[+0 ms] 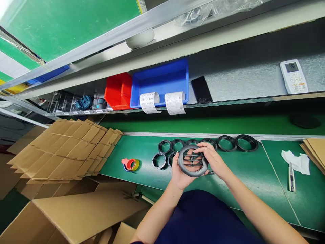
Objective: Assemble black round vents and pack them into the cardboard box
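A round black air vent (190, 173) with slats across its middle is held above the green bench, its front turned up towards me. My left hand (179, 177) cups it from the left and below, and some of those fingers show through the openings between the slats. From the right, my right hand (214, 159) grips the upper right of the rim, with fingertips reaching over the slats. Behind the vent, several black rings (254, 145) lie in rows on the bench. The vent and my hands partly hide some of them.
A tape dispenser (130, 164) lies to the left, near stacked cardboard (68, 149) and an open carton (83, 210). On the right are a utility knife (291, 179) and tissue (301, 162). The shelf holds a red bin (118, 91), blue bin (162, 79), phone (201, 89) and remote control (294, 77).
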`<state>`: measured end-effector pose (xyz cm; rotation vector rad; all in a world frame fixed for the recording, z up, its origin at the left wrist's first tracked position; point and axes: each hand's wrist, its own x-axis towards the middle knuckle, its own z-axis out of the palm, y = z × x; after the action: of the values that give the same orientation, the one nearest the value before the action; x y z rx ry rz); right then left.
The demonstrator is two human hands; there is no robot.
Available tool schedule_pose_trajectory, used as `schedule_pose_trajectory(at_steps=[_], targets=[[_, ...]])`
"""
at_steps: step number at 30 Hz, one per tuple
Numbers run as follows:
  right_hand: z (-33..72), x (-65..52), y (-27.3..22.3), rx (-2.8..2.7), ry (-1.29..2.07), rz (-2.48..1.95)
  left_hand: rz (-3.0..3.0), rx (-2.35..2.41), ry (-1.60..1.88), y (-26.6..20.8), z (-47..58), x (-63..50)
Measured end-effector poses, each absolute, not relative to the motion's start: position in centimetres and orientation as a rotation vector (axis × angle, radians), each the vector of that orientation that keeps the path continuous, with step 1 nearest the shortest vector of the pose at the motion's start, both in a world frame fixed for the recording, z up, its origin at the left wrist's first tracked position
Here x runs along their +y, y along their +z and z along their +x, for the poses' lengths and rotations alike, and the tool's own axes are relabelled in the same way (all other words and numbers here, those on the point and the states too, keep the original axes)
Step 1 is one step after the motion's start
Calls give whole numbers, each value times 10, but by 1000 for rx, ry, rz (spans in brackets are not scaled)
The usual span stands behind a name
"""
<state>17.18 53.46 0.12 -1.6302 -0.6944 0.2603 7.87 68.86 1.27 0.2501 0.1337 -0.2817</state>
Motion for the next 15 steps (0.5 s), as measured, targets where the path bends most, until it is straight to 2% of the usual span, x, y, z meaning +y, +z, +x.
schedule_pose_trajectory(at_steps=[15], targets=[[187,515,-9,-680,276,-1561,288,212,-290,9,90,669]])
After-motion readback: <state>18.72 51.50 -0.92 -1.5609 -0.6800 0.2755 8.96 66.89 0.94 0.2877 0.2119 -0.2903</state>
